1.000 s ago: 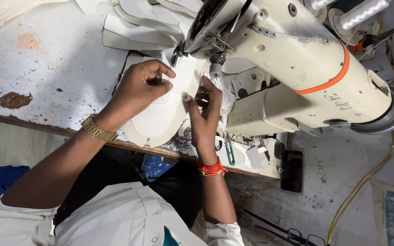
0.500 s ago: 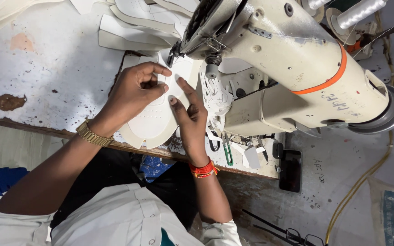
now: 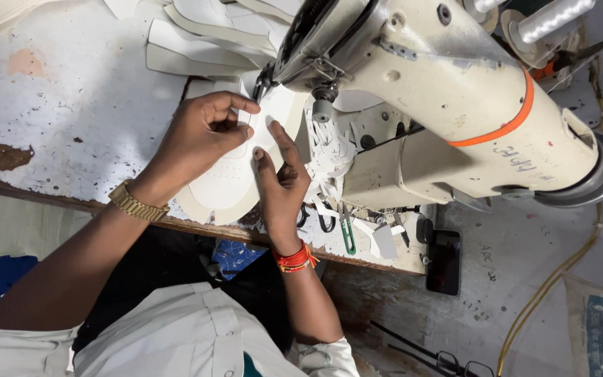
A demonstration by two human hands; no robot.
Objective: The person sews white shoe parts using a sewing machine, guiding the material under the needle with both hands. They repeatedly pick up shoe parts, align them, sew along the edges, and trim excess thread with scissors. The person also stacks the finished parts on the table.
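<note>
nearby, both hands press a white piece beside a cream sewing machine.

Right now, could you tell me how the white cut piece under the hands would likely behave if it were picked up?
The white cut piece lies thin and flat on the table, so it is probably light. It overhangs the table's edge without sagging, so probably semi-stiff, bending rather than flopping. The left hand and right hand both press on it, hinting that it slides easily.
</note>
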